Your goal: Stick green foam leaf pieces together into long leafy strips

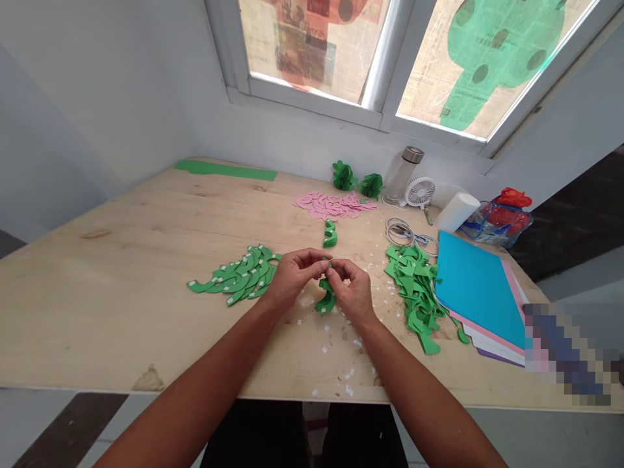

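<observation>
My left hand (291, 276) and my right hand (351, 286) meet over the middle of the table. Both are closed, fingertips pinching a curved green paper piece (325, 284) that is partly hidden by the fingers. Just below the fingertips shows a green paper curl (325, 303) with a small white square on it; whether it is joined to the held piece I cannot tell. Beyond my hands lies a small stack of green curved pieces (330, 234). Left of my left hand spreads a pile of green curved pieces (244, 276) bearing small white squares.
Green paper scraps (416, 292) lie to the right, beside coloured sheets (480, 286) and scissors (414, 237). Pink paper cutouts (331, 205), green paper ornaments (344, 176), a bottle (403, 175), a small fan (420, 191) and a white roll (458, 212) stand farther back. White bits dot the tabletop.
</observation>
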Motion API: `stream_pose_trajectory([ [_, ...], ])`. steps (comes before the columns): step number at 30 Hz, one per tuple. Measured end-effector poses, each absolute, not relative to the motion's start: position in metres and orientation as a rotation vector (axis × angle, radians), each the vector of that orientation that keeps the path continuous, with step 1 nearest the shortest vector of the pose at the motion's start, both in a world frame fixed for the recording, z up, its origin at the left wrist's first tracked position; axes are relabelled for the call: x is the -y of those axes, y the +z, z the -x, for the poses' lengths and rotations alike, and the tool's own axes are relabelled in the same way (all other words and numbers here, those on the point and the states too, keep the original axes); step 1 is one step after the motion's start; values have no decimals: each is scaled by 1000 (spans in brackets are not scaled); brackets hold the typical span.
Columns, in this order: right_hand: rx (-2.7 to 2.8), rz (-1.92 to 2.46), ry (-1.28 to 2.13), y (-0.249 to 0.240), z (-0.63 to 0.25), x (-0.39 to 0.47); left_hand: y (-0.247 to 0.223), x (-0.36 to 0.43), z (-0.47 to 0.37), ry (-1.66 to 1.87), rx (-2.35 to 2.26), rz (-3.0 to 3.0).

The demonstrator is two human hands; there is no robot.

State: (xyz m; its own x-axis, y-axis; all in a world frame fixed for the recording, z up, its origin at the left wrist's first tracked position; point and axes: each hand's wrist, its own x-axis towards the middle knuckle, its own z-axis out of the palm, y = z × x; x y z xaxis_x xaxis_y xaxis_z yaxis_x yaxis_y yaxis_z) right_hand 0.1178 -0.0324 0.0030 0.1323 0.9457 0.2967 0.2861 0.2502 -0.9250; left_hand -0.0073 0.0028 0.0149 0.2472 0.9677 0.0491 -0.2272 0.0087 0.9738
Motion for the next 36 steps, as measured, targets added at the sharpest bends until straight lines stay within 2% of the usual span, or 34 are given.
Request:
stream_pose_trajectory([
  [36,1290,1233,1066,-8,-122,25,9,-9,11,1269,-923,-1189],
])
